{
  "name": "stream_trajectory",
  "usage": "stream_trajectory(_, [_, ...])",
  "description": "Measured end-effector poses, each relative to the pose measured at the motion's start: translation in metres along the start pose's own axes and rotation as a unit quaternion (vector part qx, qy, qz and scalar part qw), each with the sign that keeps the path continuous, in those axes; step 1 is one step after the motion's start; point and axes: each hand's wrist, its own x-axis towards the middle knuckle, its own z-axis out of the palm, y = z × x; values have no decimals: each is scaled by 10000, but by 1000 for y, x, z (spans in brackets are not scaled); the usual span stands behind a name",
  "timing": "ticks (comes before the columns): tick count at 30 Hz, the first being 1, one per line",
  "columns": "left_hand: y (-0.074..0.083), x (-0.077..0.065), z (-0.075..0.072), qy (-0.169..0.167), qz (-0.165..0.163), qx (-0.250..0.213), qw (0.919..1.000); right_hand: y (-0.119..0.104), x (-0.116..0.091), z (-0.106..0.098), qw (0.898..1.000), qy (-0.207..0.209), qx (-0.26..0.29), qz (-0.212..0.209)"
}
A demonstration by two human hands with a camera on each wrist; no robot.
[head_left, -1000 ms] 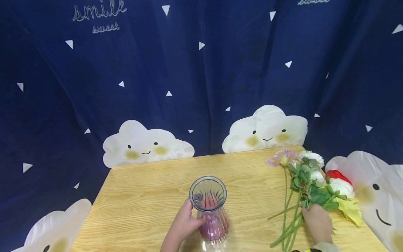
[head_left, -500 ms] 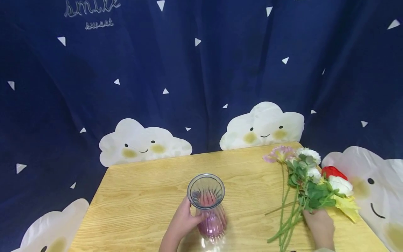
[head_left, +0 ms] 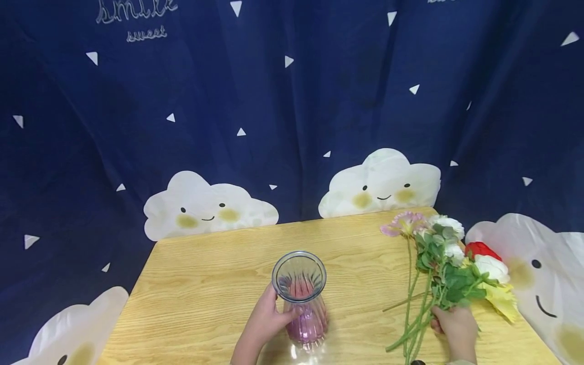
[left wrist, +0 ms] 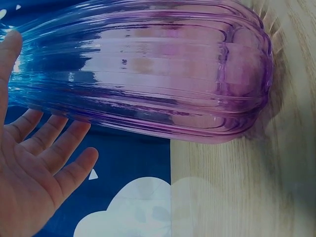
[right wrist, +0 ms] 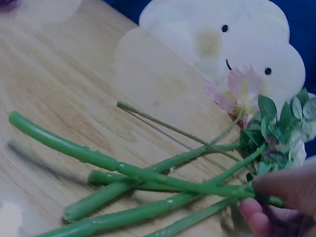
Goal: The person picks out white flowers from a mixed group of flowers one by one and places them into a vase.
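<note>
A ribbed glass vase (head_left: 310,329), blue-tinted at the rim and pink-purple below, stands upright on the wooden table. My left hand (head_left: 266,318) holds its side, thumb on the near face; the left wrist view shows the fingers lightly bent along the glass (left wrist: 173,74). Over on the right lies a loose bunch of artificial flowers (head_left: 449,253). Between thumb and fingers, my right hand (head_left: 458,327) pinches one thick green stem (right wrist: 148,174), raised slightly off the table. Which bloom it belongs to is unclear.
Pink (head_left: 406,223), white (head_left: 491,268), red (head_left: 481,249) and yellow (head_left: 501,300) blooms lie towards the table's right edge. Several other stems cross beneath the pinched one. A dark blue curtain (head_left: 228,91) with cloud prints hangs behind the table (head_left: 205,284).
My right hand has drawn slightly back towards me and turned, so its thumb and fingertips on the stem now show. The left hand and vase have stayed put; the head view shifted slightly.
</note>
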Motion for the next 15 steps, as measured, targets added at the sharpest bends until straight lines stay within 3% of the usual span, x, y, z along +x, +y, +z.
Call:
stream_trajectory(3, [-1,0,0,41,25,35,10000,6,-2,4,9944,-427,839,477])
stream_trajectory(6, [-2,0,0,78,48,81,9999,10,-4,11,9795,-335,1764,916])
stream_trajectory(10, [-2,1,0,85,104,107,9999,8,-5,13,9775,119,1897,919])
stream_trajectory(15, [-3,0,0,63,101,142,9998,1,-6,7,9874,287,1332,799])
